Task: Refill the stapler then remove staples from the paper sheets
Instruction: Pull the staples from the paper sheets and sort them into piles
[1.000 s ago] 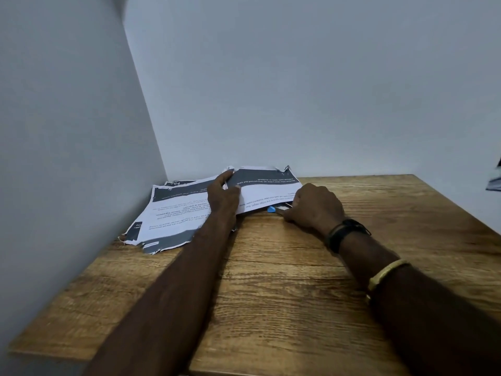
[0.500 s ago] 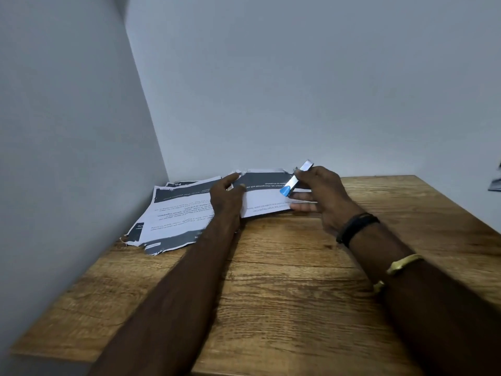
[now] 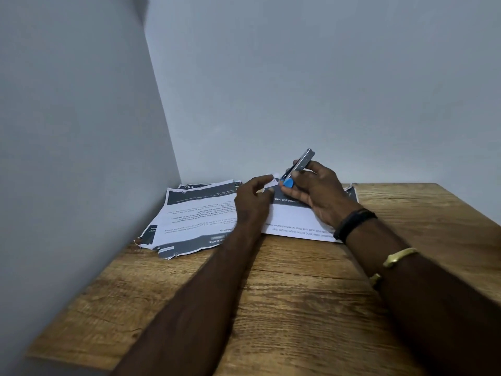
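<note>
Printed paper sheets with dark grey bands lie spread over the far left corner of the wooden table. My right hand holds a small silver stapler with a blue end, tilted up above the sheets. My left hand pinches a raised corner of the top sheet between thumb and fingers, right beside the stapler's blue tip. The stapler's underside is hidden by my fingers.
Grey walls close in the table on the left and behind. A black band and a gold bangle sit on my right wrist. Bare wood lies between the sheets and the table's near edge.
My right hand lifted the stapler off the table and brought it up to the sheet's corner. My left hand went from pressing the paper flat to pinching its corner upward.
</note>
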### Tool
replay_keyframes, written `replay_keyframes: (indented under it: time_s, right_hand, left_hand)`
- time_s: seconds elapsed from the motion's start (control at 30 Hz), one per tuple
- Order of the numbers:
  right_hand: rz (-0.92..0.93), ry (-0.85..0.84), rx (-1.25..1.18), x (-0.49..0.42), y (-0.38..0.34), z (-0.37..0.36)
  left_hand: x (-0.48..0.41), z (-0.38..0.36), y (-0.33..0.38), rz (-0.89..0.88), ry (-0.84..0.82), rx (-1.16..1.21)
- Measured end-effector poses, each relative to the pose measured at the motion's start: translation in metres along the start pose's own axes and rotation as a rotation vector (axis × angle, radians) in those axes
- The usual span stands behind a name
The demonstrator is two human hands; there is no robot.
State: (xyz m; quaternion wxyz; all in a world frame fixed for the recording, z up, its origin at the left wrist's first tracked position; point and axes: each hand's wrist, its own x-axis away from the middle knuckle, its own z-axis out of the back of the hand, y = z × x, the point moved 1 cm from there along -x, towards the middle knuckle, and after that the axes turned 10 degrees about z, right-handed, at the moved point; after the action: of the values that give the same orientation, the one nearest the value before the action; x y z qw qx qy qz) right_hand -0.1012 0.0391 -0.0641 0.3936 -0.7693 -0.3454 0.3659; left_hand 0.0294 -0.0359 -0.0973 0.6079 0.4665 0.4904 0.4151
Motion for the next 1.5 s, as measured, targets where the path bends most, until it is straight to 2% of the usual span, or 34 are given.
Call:
replay_keyframes:
  time_s: [0.23, 0.43, 0.73, 0.9, 1.27, 1.5]
  right_hand:
    - [0.116, -0.124, 0.167, -0.007, 0.007, -0.002]
    - [0.215, -0.145, 0.247, -0.004, 0.006, 0.001]
    - [0.175, -0.198, 0.325, -0.005, 0.006, 0.007]
    - [0.243, -0.158, 0.450, -0.008, 0.005, 0.005]
    - [0.264, -0.031, 0.513, -0.013, 0.011, 0.006]
    - [0.260, 0.044, 0.520, -0.012, 0.009, 0.010]
  left_hand:
    - [0.002, 0.000, 0.003, 0.034, 0.023, 0.088]
    - [0.007, -0.002, 0.005, 0.033, 0.012, 0.105]
    - [0.011, -0.001, 0.011, -0.067, 0.020, -0.008]
    - [0.011, -0.001, 0.011, -0.090, 0.057, -0.026]
    - [0.010, -0.003, 0.010, -0.117, 0.039, -0.060]
    - [0.010, -0.004, 0.007, -0.104, -0.098, -0.167]
